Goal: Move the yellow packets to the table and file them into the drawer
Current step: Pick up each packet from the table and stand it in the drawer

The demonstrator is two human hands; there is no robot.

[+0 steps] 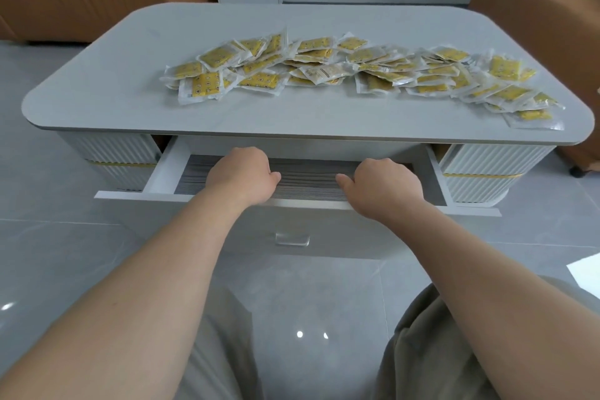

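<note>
Two hands reach into the pulled-out drawer (162, 169) beneath the table (97, 81); toward the left, the left hand (242, 175) hangs knuckles-up with its fingers curled down onto a grey striped layer that looks like packets standing on edge, though I cannot tell whether it grips any of them; in the middle that striped layer shows bare between the two thumbs; further right, the right hand (383, 187) sits in the same curled pose with its fingertips hidden, so its grip is equally unreadable; above and rightward, the loose yellow packets (357, 71) lie heaped across the tabletop, the last few close to the right edge. To file well, I judge the hands should press the standing row tight and even toward one end, opening a clear gap; then feed in small squared stacks, taking the packets nearest the edge early.
</note>
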